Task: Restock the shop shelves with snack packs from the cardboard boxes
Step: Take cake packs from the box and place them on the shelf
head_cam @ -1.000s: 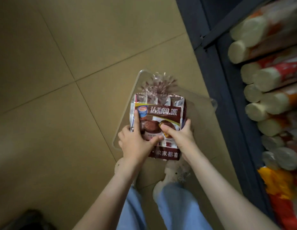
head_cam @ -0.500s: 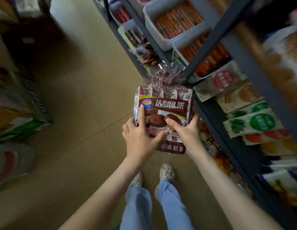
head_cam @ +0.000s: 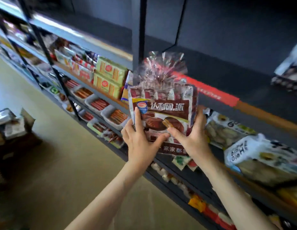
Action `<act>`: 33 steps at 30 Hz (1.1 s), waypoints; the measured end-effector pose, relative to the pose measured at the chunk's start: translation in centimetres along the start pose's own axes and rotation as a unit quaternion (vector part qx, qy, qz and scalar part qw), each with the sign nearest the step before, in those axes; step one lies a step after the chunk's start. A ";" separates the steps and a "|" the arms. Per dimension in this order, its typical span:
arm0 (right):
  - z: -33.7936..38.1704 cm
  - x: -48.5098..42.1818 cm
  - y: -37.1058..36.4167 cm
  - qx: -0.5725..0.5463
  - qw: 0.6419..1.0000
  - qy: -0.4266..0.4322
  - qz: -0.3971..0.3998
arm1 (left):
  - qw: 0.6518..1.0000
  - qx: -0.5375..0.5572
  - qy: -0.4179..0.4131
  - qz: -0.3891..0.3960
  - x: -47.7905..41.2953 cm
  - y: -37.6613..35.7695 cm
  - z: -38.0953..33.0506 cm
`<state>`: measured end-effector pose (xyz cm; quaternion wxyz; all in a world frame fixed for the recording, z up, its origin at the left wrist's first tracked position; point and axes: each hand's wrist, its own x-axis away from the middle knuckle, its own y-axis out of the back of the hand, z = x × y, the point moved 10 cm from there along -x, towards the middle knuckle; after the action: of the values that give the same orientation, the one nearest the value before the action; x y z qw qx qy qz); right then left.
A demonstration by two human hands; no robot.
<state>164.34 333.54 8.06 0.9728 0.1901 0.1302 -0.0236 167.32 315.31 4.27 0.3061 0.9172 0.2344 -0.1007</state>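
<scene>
Behind the pie pack, the dark upper shelf bay lies open between the grey upright on its left and a lone pack far right. Stacked yellow-green biscuit boxes crowd the next bay; bagged snacks fill the shelf below.

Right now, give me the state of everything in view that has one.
snack pack, upright, top gathered shut, held in front of the shelves
left hand, grips the pack's left side
right hand, grips the pack's right side
yellow-green cartons, stacked two high on a shelf
sausage trays, filled, on a lower shelf
</scene>
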 end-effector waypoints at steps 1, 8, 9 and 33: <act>1.2 -0.2 1.8 0.009 1.000 0.021 -0.016 | 1.000 0.016 -0.013 -0.003 0.0 -0.2 -2.1; 4.3 -1.6 13.7 0.015 0.996 0.054 -0.066 | 0.996 0.049 -0.069 -0.013 0.0 -2.6 -13.9; 4.7 -2.0 15.1 0.012 0.996 0.051 -0.069 | 0.996 0.047 -0.071 -0.013 -0.1 -3.0 -15.3; -1.3 -11.5 33.8 -0.011 0.981 -0.036 -0.192 | 0.925 0.067 -0.275 0.255 -8.6 -21.4 -32.4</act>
<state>156.18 365.31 22.16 0.9560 0.1503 0.1299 -0.2157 150.63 346.94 21.76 0.3114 0.9007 -0.1078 -0.2829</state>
